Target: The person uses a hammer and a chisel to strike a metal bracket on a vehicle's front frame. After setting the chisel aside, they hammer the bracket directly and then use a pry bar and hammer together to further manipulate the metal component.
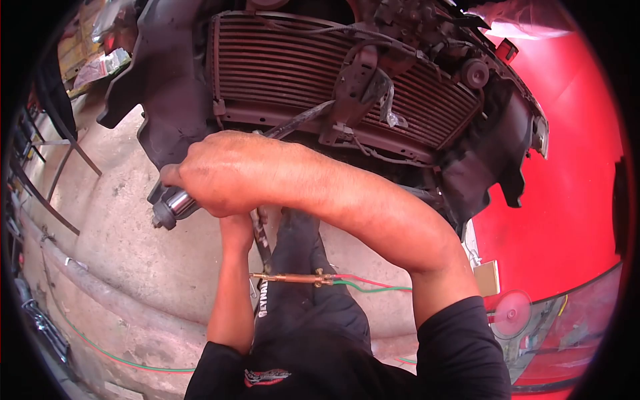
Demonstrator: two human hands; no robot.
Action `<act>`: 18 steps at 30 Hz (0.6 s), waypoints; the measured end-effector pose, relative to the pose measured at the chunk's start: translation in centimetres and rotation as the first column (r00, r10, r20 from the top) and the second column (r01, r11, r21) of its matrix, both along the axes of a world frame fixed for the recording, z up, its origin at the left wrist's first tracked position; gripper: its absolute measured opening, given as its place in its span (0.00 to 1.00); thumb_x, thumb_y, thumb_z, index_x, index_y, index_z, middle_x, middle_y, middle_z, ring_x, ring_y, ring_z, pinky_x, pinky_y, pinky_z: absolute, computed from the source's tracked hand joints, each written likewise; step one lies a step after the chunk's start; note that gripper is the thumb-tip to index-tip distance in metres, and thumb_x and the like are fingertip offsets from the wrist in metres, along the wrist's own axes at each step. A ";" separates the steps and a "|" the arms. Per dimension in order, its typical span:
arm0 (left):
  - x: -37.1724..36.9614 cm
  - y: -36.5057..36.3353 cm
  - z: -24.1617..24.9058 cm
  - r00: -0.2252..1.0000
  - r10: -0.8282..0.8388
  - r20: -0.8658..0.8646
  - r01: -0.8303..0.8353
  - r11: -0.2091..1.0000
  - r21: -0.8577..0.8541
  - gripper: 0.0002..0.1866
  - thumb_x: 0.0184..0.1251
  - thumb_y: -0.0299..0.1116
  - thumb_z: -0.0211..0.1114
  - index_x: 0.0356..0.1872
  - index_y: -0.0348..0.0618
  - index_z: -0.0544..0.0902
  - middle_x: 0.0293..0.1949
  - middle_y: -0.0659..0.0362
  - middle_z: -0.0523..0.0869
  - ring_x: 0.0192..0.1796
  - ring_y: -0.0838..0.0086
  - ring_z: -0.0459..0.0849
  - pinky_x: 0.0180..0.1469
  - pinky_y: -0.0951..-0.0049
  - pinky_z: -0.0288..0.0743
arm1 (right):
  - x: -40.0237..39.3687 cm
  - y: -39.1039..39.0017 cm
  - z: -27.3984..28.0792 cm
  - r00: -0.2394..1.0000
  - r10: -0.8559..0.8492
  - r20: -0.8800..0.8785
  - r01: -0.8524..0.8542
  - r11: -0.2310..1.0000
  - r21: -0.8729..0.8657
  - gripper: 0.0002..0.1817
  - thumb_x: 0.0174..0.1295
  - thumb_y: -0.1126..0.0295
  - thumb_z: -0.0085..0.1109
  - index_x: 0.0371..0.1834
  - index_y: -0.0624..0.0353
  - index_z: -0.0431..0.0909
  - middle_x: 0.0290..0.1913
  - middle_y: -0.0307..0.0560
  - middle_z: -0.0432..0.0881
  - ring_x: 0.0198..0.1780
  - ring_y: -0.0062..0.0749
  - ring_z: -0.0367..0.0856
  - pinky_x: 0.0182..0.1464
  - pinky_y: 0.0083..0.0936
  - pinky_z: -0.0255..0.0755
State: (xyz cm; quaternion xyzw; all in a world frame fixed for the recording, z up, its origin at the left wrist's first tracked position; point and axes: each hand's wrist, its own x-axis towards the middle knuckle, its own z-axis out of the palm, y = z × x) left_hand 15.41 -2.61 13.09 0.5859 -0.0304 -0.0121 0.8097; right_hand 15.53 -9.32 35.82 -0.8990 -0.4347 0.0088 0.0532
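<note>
My right hand [223,175] reaches across to the left, its back toward me and its fingers curled. It is closed on a shiny metal cylinder [179,202] with a dark knobbed end, which sticks out below the fist. Directly under it is my left hand [237,229], with most of its fingers hidden behind the right hand and wrist. A dark rod [263,245] slants down beside the left hand. Past both hands stands the stripped front of a vehicle, with a finned radiator [287,73] and a dark centre bracket [357,83].
A brass gas torch [293,278] with red and green hoses [367,285] lies across in front of my legs. Black splash shields [170,87] hang at the vehicle's sides. A red panel [553,200] fills the right, and metal stands [60,160] are at left.
</note>
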 end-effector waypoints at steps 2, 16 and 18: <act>1.4 -1.6 0.8 0.992 0.119 -0.037 -0.125 0.958 -0.257 0.15 0.82 0.39 0.53 0.47 0.38 0.82 0.33 0.54 0.87 0.36 0.71 0.87 0.37 0.70 0.79 | 0.1 -0.3 -0.8 1.000 -0.013 0.011 0.013 1.000 0.020 0.16 0.54 0.72 0.64 0.47 0.57 0.86 0.39 0.56 0.89 0.45 0.53 0.89 0.46 0.45 0.81; 6.2 -4.3 4.7 0.959 -0.119 0.258 0.007 0.918 0.396 0.21 0.82 0.42 0.54 0.66 0.42 0.74 0.54 0.58 0.84 0.57 0.78 0.82 0.55 0.70 0.77 | -1.0 0.0 -2.1 0.987 -0.059 0.148 0.035 0.986 0.162 0.13 0.52 0.71 0.63 0.41 0.61 0.86 0.32 0.59 0.87 0.40 0.56 0.89 0.44 0.47 0.81; 7.3 -2.8 4.2 0.945 -0.079 0.317 -0.128 0.803 0.582 0.22 0.82 0.43 0.54 0.68 0.43 0.73 0.57 0.59 0.83 0.59 0.79 0.81 0.57 0.70 0.76 | -1.1 0.3 -2.5 0.985 -0.078 0.155 0.042 0.974 0.222 0.12 0.51 0.69 0.63 0.38 0.60 0.89 0.34 0.58 0.88 0.41 0.56 0.89 0.45 0.47 0.82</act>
